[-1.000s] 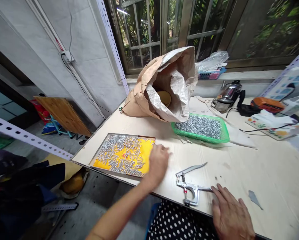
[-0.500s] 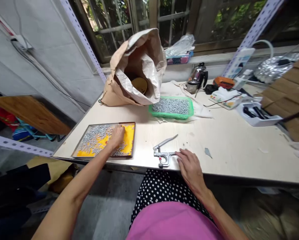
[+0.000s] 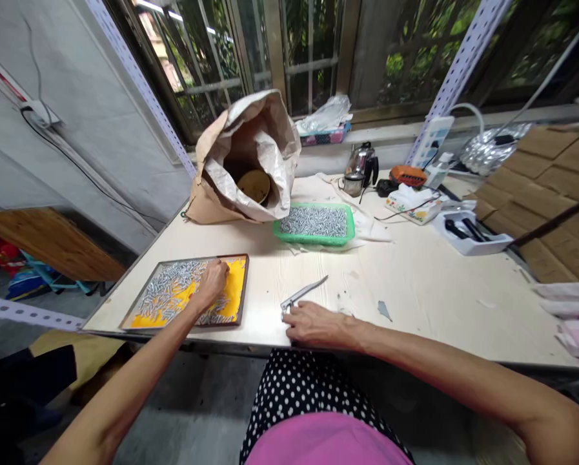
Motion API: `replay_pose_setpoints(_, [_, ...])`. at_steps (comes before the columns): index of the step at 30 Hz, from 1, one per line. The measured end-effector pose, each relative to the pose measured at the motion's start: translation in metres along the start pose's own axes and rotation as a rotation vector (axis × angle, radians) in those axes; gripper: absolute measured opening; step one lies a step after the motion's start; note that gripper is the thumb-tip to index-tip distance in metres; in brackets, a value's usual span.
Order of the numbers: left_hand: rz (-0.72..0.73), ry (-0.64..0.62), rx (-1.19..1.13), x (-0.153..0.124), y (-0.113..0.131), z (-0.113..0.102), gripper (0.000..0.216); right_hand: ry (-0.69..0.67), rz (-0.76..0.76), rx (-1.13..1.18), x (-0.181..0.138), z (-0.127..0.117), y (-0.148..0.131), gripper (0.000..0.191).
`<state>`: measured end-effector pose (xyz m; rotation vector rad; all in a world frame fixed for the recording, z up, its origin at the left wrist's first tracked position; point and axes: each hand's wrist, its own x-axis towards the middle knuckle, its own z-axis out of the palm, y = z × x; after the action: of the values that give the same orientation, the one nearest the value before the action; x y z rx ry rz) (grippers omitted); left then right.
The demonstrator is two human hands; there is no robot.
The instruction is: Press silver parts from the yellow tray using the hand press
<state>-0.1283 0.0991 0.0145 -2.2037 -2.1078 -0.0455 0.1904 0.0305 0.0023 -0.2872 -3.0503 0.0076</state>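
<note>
My left hand (image 3: 214, 280) is closed, fingertips pinched together and pointing down at the yellow bottom of a shallow tray (image 3: 243, 290). Small silver pin-like metal pieces (image 3: 166, 284) lie spread around it; whatever sits between the fingertips is hidden. Along the table's front edge, my right hand (image 3: 313, 325) is curled over a metal hand-press pliers (image 3: 303, 292). One long pliers handle sticks out beyond the fingers, slanting up to the right. The pliers' body is mostly covered by that hand.
Behind stands a green basket (image 3: 313, 241) full of similar metal pieces, beside a large open paper sack (image 3: 206, 194). Farther right are a glass pot (image 3: 359, 169), an orange tool part (image 3: 408, 175), a white bin (image 3: 487, 244) and cardboard (image 3: 521, 194). A grey scrap (image 3: 384, 310) lies on the table.
My right hand has moved left from the end of the pliers' lower handle onto the pliers' body, closing over it. My left hand stays in the tray. The view has shifted slightly.
</note>
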Motion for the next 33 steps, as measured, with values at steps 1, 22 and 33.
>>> replay_pose_setpoints(1, [0.003, 0.053, -0.068, -0.004, 0.005, -0.004, 0.024, 0.014, -0.014, -0.003, 0.003, 0.002, 0.002, 0.012])
replay_pose_setpoints(22, [-0.431, -0.037, -1.503, -0.141, 0.148, 0.017, 0.036, 0.462, 0.549, 0.743, 0.019, 0.018, 0.035, 0.013])
replay_pose_setpoints(33, [-0.392, -0.184, -1.368, -0.110, 0.142, 0.015, 0.040, 0.550, 1.095, 0.023, -0.025, -0.073, 0.126, 0.037])
